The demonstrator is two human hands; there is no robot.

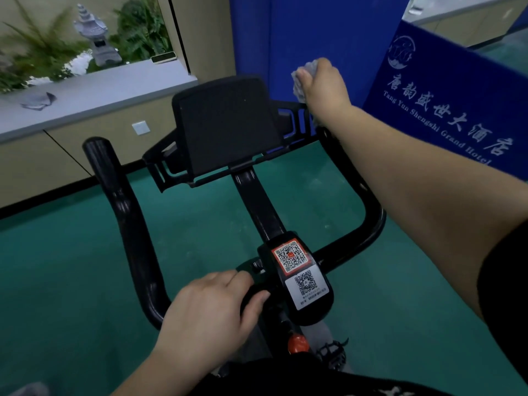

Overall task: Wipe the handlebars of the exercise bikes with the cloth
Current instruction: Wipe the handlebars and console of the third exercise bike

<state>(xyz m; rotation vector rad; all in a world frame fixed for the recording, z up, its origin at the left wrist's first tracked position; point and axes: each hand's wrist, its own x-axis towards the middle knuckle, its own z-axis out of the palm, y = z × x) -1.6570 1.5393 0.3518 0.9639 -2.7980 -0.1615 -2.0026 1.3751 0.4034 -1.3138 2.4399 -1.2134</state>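
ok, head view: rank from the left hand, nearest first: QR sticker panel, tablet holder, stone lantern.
From the left hand, which grips the handlebar near the stem:
1. QR sticker panel, just to its right.
2. Tablet holder, ahead at centre.
3. Stone lantern, far upper left, behind the ledge.

The cloth gripped in the right hand is grey and looks soft, crumpled and nubbly. The handlebar running from under that hand round to the left hand is black and glossy, with bright highlights along its smooth curves. Between the two hands, the tablet holder is matt black, plastic by the look of it, with a faintly dusty face. Just right of the left hand, the stickers on the shiny black stem cover look like smooth printed paper. Below both hands, the green floor is dull and slightly scuffed. Behind the right hand, the blue banner looks like matt fabric
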